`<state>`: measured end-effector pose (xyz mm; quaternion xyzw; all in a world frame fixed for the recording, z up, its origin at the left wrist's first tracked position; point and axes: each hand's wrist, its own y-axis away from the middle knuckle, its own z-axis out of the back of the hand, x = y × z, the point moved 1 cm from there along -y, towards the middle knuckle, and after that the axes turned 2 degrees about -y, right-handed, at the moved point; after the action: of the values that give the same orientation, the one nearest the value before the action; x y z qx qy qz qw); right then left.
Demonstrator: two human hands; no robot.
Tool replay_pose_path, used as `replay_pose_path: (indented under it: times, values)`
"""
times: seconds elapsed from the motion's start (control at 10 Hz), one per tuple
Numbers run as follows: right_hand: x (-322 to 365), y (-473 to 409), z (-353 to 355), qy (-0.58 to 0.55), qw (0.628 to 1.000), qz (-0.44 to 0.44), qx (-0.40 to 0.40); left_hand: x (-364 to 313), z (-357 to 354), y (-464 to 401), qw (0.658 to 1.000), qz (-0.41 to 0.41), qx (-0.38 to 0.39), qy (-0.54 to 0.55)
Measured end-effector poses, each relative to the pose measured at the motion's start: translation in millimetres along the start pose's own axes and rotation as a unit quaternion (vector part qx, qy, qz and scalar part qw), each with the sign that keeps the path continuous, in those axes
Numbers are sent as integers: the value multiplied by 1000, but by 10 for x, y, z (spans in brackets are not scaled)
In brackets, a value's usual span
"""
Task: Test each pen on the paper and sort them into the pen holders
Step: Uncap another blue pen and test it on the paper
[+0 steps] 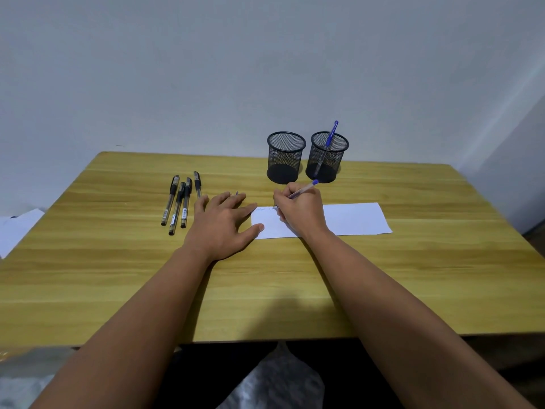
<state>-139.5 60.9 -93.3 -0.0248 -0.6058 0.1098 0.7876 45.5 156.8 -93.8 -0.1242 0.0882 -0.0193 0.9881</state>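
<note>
A blue pen (303,189) is gripped by the right hand (298,209), its tip set on the white paper (354,218) on the desk (295,290). The left hand (224,221) is laid flat, fingers spread, touching the paper's left edge. Four black pens (180,202) are left beside it. Behind, another blue pen (328,146) is stood in the right mesh holder (326,157); the left holder (284,157) is just beside it.

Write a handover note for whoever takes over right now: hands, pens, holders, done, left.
Right hand: holding a blue-capped clear pen, tip on the white paper sheet.
Left hand: flat, open, at the sheet's left edge.
Done: one blue pen stands in the right black mesh holder; left mesh holder has none.
Left: four black-capped pens lie untested on the wooden table.
</note>
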Motion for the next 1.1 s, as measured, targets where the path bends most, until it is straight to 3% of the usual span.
replay_pose_path:
  times: [1.1]
  values:
    - [64, 35, 34, 57, 998, 11, -39, -17, 4, -12, 1000, 1, 3, 0]
